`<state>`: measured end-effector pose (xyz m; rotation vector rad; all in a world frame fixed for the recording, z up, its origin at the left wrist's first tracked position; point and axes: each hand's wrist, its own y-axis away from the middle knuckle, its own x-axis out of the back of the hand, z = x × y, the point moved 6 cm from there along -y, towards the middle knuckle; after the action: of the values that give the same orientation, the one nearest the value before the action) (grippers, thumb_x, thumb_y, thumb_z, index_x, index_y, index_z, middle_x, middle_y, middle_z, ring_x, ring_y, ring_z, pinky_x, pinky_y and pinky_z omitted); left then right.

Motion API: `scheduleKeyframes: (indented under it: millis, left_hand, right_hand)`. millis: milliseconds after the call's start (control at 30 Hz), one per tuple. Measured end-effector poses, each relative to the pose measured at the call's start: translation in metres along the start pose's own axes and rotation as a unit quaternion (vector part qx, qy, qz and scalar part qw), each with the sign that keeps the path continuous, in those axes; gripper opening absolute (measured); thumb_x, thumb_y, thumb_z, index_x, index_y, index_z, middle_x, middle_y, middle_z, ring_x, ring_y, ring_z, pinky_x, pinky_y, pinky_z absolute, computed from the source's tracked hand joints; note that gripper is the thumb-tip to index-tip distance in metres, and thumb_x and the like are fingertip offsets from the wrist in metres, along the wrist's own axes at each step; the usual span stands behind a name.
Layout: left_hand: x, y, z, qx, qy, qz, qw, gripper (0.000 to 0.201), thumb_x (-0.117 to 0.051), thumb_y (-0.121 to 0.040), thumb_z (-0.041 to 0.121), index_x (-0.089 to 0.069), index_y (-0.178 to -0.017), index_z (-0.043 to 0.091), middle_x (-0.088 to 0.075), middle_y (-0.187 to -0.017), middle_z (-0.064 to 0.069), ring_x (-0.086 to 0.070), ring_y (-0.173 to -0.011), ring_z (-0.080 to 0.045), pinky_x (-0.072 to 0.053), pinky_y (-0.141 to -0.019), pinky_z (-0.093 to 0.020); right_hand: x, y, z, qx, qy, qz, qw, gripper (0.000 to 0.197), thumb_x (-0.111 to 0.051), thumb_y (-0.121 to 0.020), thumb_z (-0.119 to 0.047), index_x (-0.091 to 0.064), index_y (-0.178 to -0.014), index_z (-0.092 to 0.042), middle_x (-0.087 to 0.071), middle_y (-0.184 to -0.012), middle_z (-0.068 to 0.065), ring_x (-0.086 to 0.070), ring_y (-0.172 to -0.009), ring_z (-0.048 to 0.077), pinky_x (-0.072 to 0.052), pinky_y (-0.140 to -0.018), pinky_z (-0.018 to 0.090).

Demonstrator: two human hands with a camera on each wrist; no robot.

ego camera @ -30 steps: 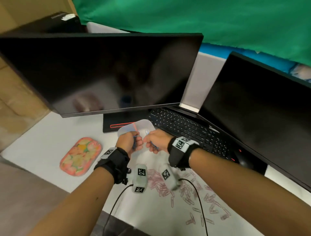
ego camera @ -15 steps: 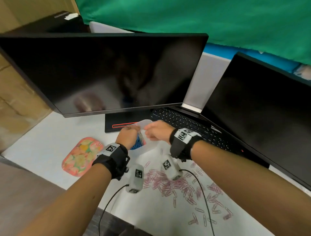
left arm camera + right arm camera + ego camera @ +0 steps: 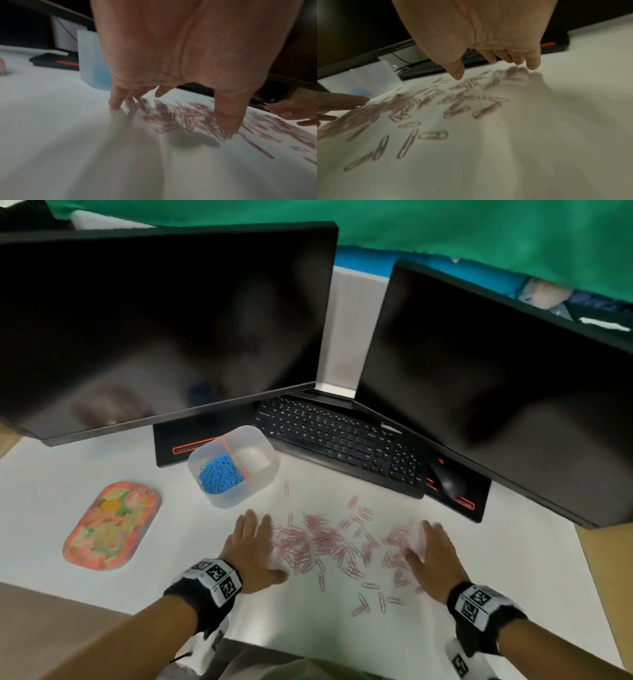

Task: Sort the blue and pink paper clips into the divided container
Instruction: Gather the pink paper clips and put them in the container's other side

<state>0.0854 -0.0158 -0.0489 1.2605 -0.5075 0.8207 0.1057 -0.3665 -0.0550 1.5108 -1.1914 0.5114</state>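
Note:
A clear divided container point(image 3: 239, 494) stands on the white desk, ahead of my hands. Its left compartment holds a heap of blue paper clips point(image 3: 219, 474); its right compartment point(image 3: 251, 458) looks bare. Several pink paper clips point(image 3: 329, 542) lie scattered on the desk between my hands. My left hand point(image 3: 251, 546) lies flat with spread fingers at the left edge of the pink pile, fingertips point(image 3: 115, 105) on the desk. My right hand point(image 3: 433, 553) is flat and open at the pile's right edge, its fingertips point(image 3: 534, 65) just above the clips. Neither hand holds anything.
Two dark monitors point(image 3: 164, 323) point(image 3: 496, 392) stand behind, with a black keyboard point(image 3: 339, 440) and a mouse point(image 3: 447, 479) under them. A pink patterned tray point(image 3: 111, 525) lies on the desk at the left. The desk's front edge runs just below my wrists.
Both hands have left the container and come down toward me, opening flat on either side of the pink clips. The container stands on the desk with the blue clips in it.

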Motion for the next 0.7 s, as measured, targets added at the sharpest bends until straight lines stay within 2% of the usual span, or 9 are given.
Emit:
scheduleKeyframes:
  millis: [100, 167, 300, 400, 467, 533, 567, 633, 700]
  left_hand:
    - [-0.016, -0.004, 0.018, 0.006, -0.011, -0.03, 0.999, 0.124, -0.054, -0.068, 0.075, 0.019, -0.149, 0.016, 0.036, -0.151, -0.016, 0.031, -0.14, -0.036, 0.005, -0.117, -0.053]
    - [-0.018, -0.008, 0.035, -0.01, -0.02, -0.027, 0.999, 0.125, -0.052, -0.07, 0.077, 0.023, -0.148, 0.015, 0.038, -0.15, -0.016, 0.033, -0.139, -0.036, 0.008, -0.117, -0.054]
    - [-0.02, -0.022, 0.064, -0.054, -0.049, -0.022, 0.997, 0.122, -0.05, -0.074, 0.075, 0.025, -0.147, 0.012, 0.037, -0.15, -0.017, 0.032, -0.139, -0.036, 0.009, -0.117, -0.054]
    - [-0.022, -0.025, 0.084, -0.108, -0.064, -0.026, 0.992, 0.116, -0.049, -0.078, 0.071, 0.024, -0.148, 0.012, 0.035, -0.152, -0.015, 0.031, -0.14, -0.031, 0.008, -0.119, -0.05]
    - [-0.019, -0.025, 0.094, -0.137, -0.055, -0.024, 0.989, 0.112, -0.049, -0.081, 0.068, 0.022, -0.148, 0.013, 0.032, -0.153, -0.013, 0.029, -0.142, -0.028, 0.008, -0.12, -0.047]
    - [-0.004, -0.029, 0.096, -0.131, -0.028, 0.011, 0.991, 0.106, -0.049, -0.084, 0.064, 0.018, -0.15, 0.015, 0.028, -0.155, -0.013, 0.025, -0.143, -0.029, 0.005, -0.12, -0.048]
    - [0.006, -0.035, 0.092, -0.112, -0.01, 0.037, 0.993, 0.104, -0.049, -0.085, 0.063, 0.016, -0.15, 0.015, 0.027, -0.155, -0.013, 0.023, -0.144, -0.03, 0.004, -0.119, -0.049]
    - [0.026, -0.049, 0.079, -0.064, 0.021, 0.078, 0.995, 0.101, -0.047, -0.086, 0.064, 0.012, -0.151, 0.014, 0.023, -0.156, -0.013, 0.019, -0.145, -0.03, 0.002, -0.119, -0.049]
    - [0.036, -0.061, 0.068, -0.037, 0.014, 0.078, 0.996, 0.101, -0.047, -0.086, 0.064, 0.01, -0.151, 0.011, 0.019, -0.158, -0.014, 0.015, -0.147, -0.03, -0.003, -0.12, -0.05]
  right_hand:
    - [-0.01, 0.006, 0.011, -0.04, 0.002, 0.033, 0.999, 0.076, -0.047, -0.092, -0.048, -0.008, -0.148, -0.013, -0.004, -0.158, 0.015, -0.006, -0.146, 0.031, -0.017, -0.117, 0.053]
    - [-0.017, 0.008, 0.003, -0.045, 0.01, 0.036, 0.998, 0.079, -0.041, -0.094, -0.051, 0.0, -0.15, -0.012, 0.006, -0.159, 0.012, 0.003, -0.147, 0.029, -0.007, -0.119, 0.052]
    - [-0.032, 0.007, -0.03, 0.029, 0.035, 0.014, 0.999, 0.079, -0.032, -0.094, -0.056, 0.005, -0.151, -0.015, 0.014, -0.159, 0.009, 0.012, -0.147, 0.028, 0.001, -0.119, 0.05]
    - [-0.048, 0.015, -0.057, 0.104, 0.056, -0.034, 0.992, 0.082, -0.026, -0.092, -0.062, 0.009, -0.151, -0.017, 0.02, -0.158, 0.007, 0.019, -0.145, 0.024, 0.006, -0.119, 0.046]
    - [-0.054, 0.024, -0.07, 0.155, 0.072, -0.069, 0.983, 0.086, -0.019, -0.088, -0.068, 0.012, -0.151, -0.018, 0.023, -0.157, 0.005, 0.023, -0.143, 0.021, 0.005, -0.12, 0.045]
    - [-0.049, 0.026, -0.073, 0.175, 0.052, -0.064, 0.981, 0.082, -0.024, -0.091, -0.062, 0.013, -0.15, -0.019, 0.025, -0.156, 0.004, 0.024, -0.143, 0.019, 0.003, -0.121, 0.042]
    - [-0.042, 0.022, -0.069, 0.162, 0.033, -0.046, 0.985, 0.079, -0.027, -0.094, -0.058, 0.014, -0.15, -0.019, 0.026, -0.155, 0.003, 0.023, -0.143, 0.019, 0.003, -0.121, 0.041]
    - [-0.027, 0.008, -0.051, 0.088, -0.003, -0.005, 0.996, 0.077, -0.029, -0.096, -0.055, 0.013, -0.151, -0.019, 0.026, -0.156, 0.004, 0.021, -0.144, 0.021, 0.004, -0.12, 0.042]
    - [-0.016, -0.008, -0.032, 0.011, -0.012, 0.006, 1.0, 0.078, -0.03, -0.097, -0.053, 0.012, -0.151, -0.017, 0.022, -0.158, 0.007, 0.017, -0.146, 0.023, 0.002, -0.12, 0.045]
